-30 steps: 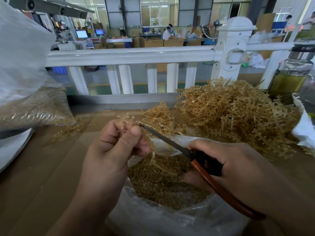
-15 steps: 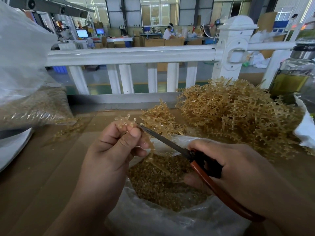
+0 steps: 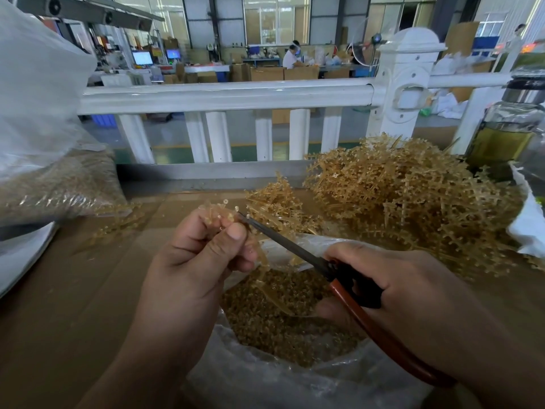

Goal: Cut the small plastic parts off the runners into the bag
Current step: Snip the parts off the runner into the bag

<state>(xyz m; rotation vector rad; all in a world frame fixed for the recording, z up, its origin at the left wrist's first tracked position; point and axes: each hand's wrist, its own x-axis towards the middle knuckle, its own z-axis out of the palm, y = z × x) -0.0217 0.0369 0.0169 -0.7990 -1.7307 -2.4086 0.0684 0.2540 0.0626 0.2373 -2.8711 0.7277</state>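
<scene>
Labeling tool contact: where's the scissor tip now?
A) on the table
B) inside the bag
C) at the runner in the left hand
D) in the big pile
C: the scissors in the right hand reach the runner the left hand pinches.

No text, label or number is legible.

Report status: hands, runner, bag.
Left hand pinching runner over open bag. Right hand gripping scissors, tips at runner. Nothing in the way.
</scene>
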